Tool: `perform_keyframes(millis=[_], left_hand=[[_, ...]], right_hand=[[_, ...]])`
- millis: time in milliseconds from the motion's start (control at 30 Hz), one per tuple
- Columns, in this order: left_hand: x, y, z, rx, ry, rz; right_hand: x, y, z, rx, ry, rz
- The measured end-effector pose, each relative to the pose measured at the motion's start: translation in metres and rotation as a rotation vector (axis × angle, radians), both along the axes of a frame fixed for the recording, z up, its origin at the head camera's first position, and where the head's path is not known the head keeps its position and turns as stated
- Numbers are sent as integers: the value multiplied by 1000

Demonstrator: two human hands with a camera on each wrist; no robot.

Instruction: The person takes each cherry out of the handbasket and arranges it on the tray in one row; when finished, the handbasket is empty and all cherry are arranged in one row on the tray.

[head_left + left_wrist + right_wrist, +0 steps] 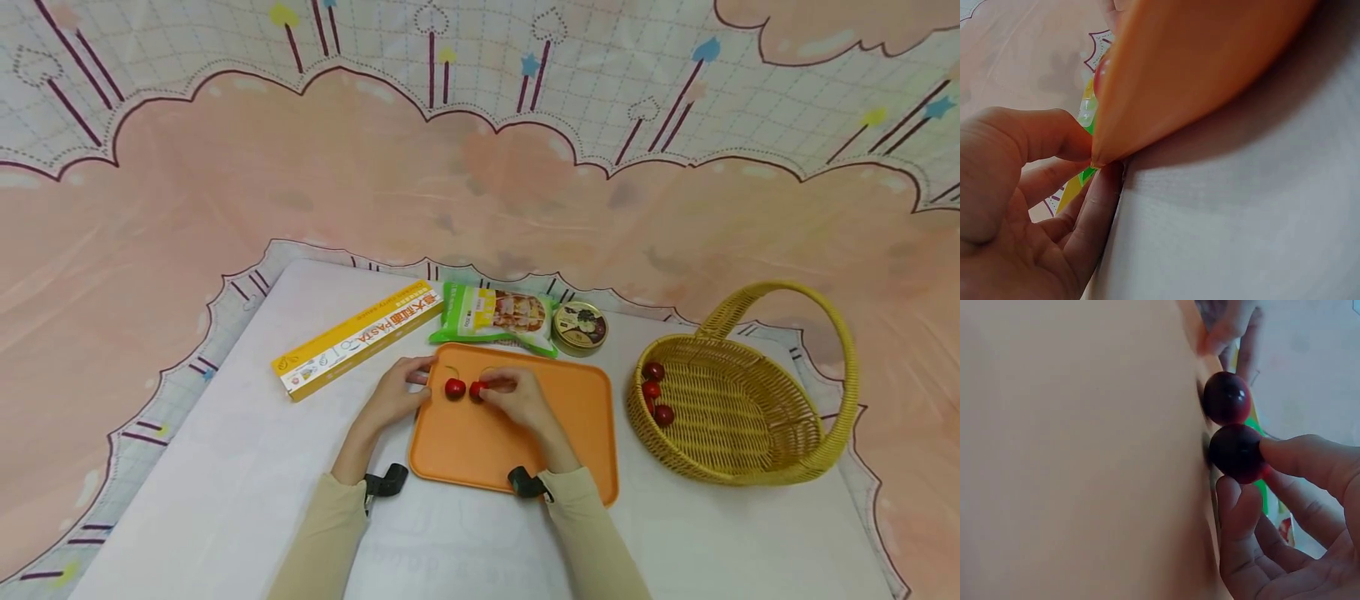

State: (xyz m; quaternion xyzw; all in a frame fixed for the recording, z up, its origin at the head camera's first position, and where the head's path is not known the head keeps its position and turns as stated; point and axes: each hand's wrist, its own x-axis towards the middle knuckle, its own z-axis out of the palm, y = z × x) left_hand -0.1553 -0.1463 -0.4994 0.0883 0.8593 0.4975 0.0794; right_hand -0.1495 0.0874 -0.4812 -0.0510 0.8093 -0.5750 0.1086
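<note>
One round red cherry (455, 388) sits on an orange rectangular tray (476, 442) the left hand (396, 392) pinches, seemingly for steadiness, beside another red cherry (476, 392) the right hand (523, 402) pinches

There it is, "PASTA" on the yellow-and-white box (358, 340), beyond the left fingers (415, 363); the green packet's (491, 321) print ahead blurs.

L arm (318, 533) & R arm (596, 533) reach in from near side, angled twd each other. L hand (393, 392) on left, thumb opp. fingers in a pinch. R hand (524, 402) to its right, approx. level, pinching w/ thumb + fingertips. Hands near but apart.
</note>
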Motion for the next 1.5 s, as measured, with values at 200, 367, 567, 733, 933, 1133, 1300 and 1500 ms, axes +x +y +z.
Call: perform_keyframes(millis=[200,367,567,733,933,1133,1300,1500], left_hand=[[0,0,0,-1,1,-1],[0,0,0,1,9,-4],[0,0,-1,7,5,-4],[0,1,1,3,-2,-1],[0,0,5,-8,-9,2],[0,-2,3,-11,-15,4],[0,-3,1,-7,5,4],[0,-2,0,-2,19,-2]], right_hand=[[1,3,-1,21,41,47],[0,1,0,26,15,54],[0,-1,2,18,-30,39],[-1,5,2,32,-18,46],[-2,30,16,77,-20,0],[-5,78,42,78,17,-71],[-6,125,68,100,54,-169],[-9,183,91,81,57,-235]])
